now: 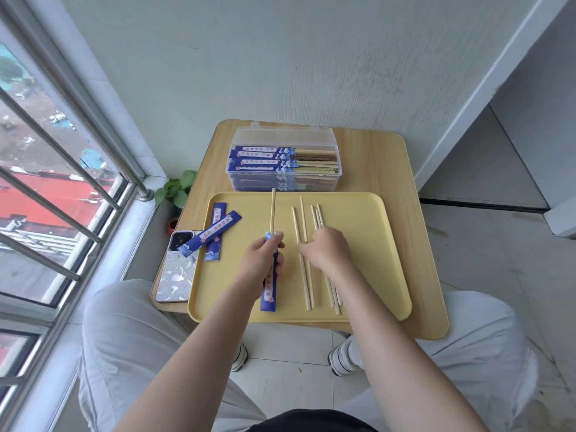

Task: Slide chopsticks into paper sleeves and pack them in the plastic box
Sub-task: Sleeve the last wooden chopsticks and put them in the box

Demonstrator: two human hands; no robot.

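- Now, in the head view, the left hand (261, 260) at centre frame holds a blue paper sleeve (270, 275) in a closed grip, with one bamboo chopstick (273, 210) already standing out of its far end.
- Just right of it, the right hand (324, 251) lies curled over the loose chopsticks (305, 275) on the yellow tray (374, 232); its fingertips seem to pinch one, though I cannot tell for certain.
- Two empty sleeves (215, 235) lie crossed at the tray's left edge, partly over a phone (177, 272).
- At upper centre, the clear plastic box (283, 160) sits open on the wooden surface (374, 157), already stacked with sleeved pairs.
- To do this step well, I judge: lift a single stick, keep the sleeve mouth pinched open, align the tip beside the first stick, and slide straight so the paper does not tear.
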